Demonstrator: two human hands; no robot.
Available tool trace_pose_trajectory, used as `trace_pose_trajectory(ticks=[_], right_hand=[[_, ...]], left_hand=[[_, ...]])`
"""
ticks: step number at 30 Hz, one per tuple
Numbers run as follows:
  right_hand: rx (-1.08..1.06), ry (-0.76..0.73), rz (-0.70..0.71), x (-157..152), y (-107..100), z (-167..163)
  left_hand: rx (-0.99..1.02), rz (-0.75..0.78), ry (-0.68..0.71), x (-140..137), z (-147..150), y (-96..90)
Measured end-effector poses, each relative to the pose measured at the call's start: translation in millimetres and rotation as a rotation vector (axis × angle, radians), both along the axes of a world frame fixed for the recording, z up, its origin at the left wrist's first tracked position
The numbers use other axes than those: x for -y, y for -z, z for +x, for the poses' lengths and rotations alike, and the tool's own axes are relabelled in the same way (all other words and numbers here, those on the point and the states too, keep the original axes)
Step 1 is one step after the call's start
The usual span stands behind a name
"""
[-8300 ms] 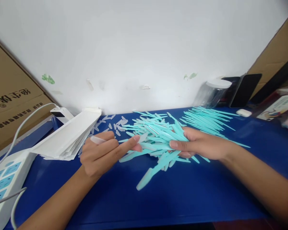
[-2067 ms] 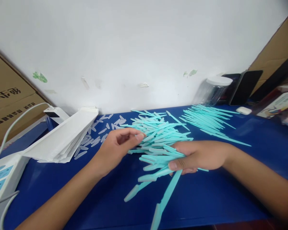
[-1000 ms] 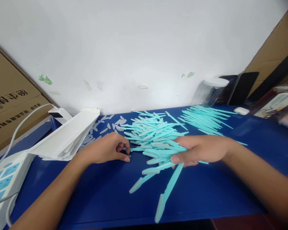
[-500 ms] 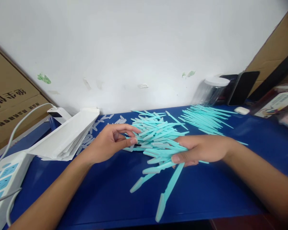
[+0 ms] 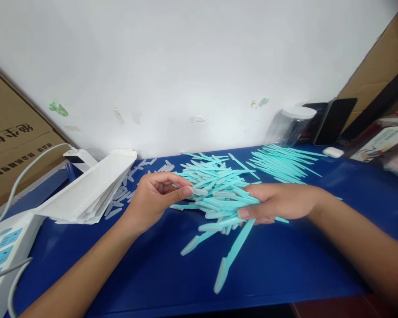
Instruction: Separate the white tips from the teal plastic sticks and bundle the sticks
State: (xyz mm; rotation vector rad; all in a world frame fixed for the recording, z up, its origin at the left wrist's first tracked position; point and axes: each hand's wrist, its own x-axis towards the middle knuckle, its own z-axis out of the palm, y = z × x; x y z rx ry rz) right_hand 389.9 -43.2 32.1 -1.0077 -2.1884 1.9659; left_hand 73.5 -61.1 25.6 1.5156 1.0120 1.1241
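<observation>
My right hand point(image 5: 268, 203) is closed round a bunch of teal eyebrow razors point(image 5: 228, 207), their capped ends fanning out toward the left and front. One razor point(image 5: 230, 260) hangs lowest, pointing at the table's front edge. My left hand point(image 5: 162, 194) pinches the pale cap point(image 5: 200, 192) at the tip of a razor between thumb and forefinger; whether that razor belongs to the bunch is hard to see. Behind both hands lies a loose heap of capped razors point(image 5: 208, 170). Loose translucent caps point(image 5: 119, 196) are scattered left of the heap, partly behind my left hand.
Thin teal razors point(image 5: 281, 163) lie in a neater pile at right, before a clear jar point(image 5: 293, 126) and phones point(image 5: 334, 121). A stack of white paper sleeves point(image 5: 89, 190) and a power strip point(image 5: 6, 251) stand at left on the blue table point(image 5: 146, 274).
My left thumb and forefinger have closed on a razor's cap; before, they were apart at the heap. My right hand and its bunch have risen slightly in view.
</observation>
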Motion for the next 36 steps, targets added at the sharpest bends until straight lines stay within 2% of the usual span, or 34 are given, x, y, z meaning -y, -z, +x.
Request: trace_pose_trajectory(ticks=[19,25,31,36], right_hand=[[-0.008,0.014,0.037,-2,2,8],[0.028,0.046,0.047,-1,-2,8],[0.019,0.026,0.046,-2,-1,8],[0.008,0.029,0.052,-1,-5,5]], left_hand=[[-0.076,-0.082,0.073,4,-1,-6.4],[-0.060,-0.046,0.029,0,-3,-3.9],[-0.157,0.051,-0.009,0,-7,-2.4],[-0.182,0.106,0.014,0,-11,-1.7]])
